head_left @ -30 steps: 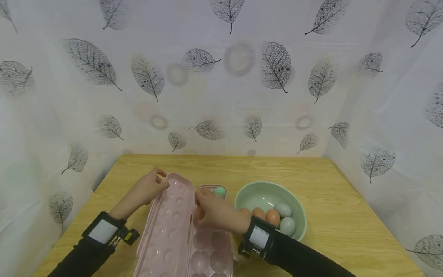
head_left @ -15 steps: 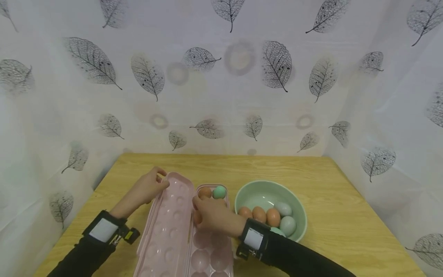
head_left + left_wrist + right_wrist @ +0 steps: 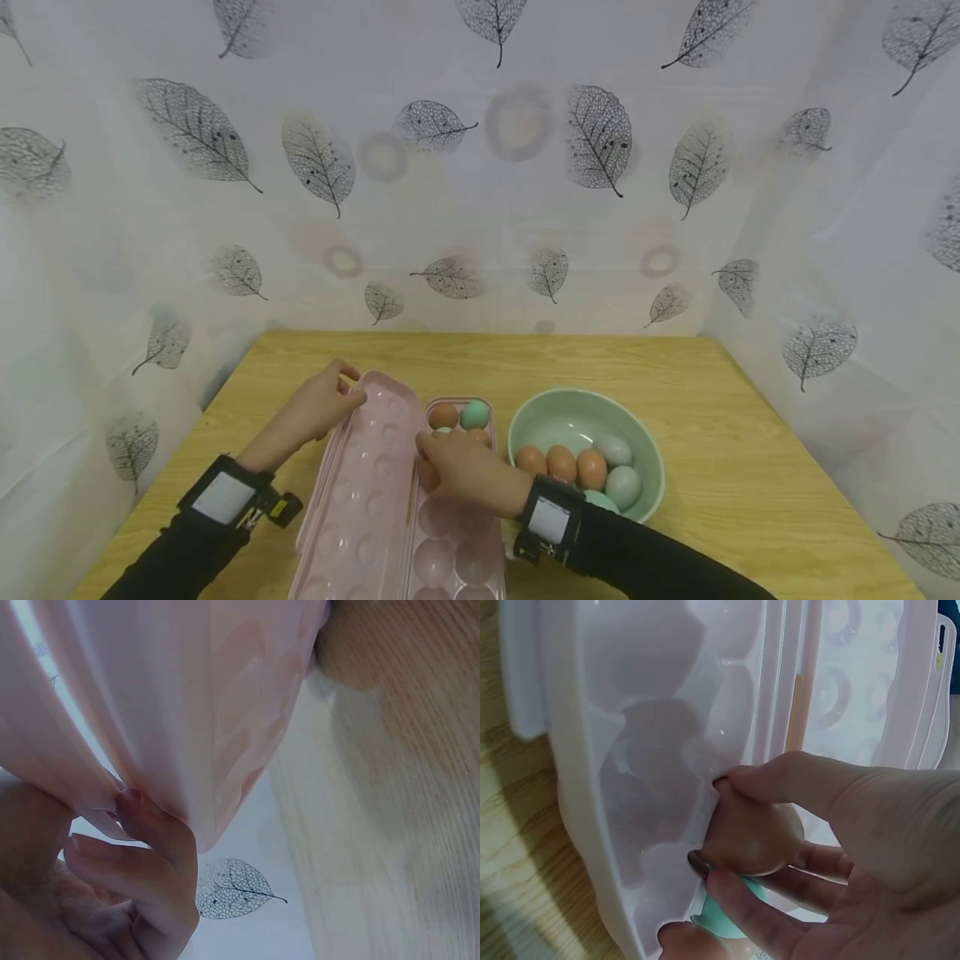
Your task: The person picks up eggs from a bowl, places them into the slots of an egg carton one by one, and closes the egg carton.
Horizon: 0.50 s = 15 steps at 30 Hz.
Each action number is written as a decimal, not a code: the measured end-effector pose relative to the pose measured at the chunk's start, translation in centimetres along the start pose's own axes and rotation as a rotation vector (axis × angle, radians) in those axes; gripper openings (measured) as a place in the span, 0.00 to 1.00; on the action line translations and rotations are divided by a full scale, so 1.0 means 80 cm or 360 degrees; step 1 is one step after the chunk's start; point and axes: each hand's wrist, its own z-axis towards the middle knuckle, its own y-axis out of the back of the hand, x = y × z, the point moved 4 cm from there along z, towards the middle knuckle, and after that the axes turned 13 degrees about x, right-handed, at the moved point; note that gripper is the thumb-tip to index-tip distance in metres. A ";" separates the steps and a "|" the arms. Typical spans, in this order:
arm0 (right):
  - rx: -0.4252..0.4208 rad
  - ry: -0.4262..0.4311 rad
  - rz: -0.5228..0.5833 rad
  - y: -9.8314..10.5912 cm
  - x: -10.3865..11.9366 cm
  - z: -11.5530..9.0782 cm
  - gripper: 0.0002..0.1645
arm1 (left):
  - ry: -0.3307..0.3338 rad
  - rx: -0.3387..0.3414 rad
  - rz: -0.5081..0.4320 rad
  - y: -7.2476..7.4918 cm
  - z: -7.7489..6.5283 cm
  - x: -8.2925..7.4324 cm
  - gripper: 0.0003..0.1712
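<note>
A pink egg box lies open, its lid point(image 3: 367, 492) folded out to the left of the egg tray point(image 3: 432, 563). At the lid's far end, my left hand point(image 3: 327, 402) pinches the lid edge between thumb and fingers. Over the tray, my right hand point(image 3: 474, 473) holds a brown egg point(image 3: 754, 834) by thumb and fingertips, low in a cup. Just beyond that hand sit a brown egg point(image 3: 443, 415) and a green egg point(image 3: 474, 414) in the farthest cups, with another green and brown pair partly hidden behind the fingers. The nearer cups hold nothing.
A pale green bowl point(image 3: 577, 406) stands right of the tray, close to my right wrist. Brown eggs point(image 3: 561, 463), grey-blue eggs point(image 3: 623, 487) and a green egg point(image 3: 601, 501) lie in it. Leaf-print curtains point(image 3: 495, 183) enclose the wooden table point(image 3: 742, 467).
My right hand has shifted slightly toward me along the tray, so the far brown egg and parts of the second pair now show. My left hand stays at the lid.
</note>
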 end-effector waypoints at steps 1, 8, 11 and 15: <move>-0.0002 0.0006 -0.0022 -0.001 0.000 0.000 0.22 | 0.0002 -0.0001 0.0002 0.000 0.000 0.000 0.31; 0.0000 0.0033 -0.0130 -0.007 -0.001 0.004 0.21 | 0.0001 -0.0002 -0.0012 -0.001 0.000 0.001 0.31; -0.0005 0.0046 -0.0170 -0.007 -0.002 0.005 0.21 | -0.0005 -0.0009 -0.0013 -0.002 0.000 0.001 0.31; -0.0020 0.0052 -0.0209 -0.007 -0.002 0.004 0.20 | -0.0014 -0.0016 -0.0009 -0.001 0.001 0.001 0.31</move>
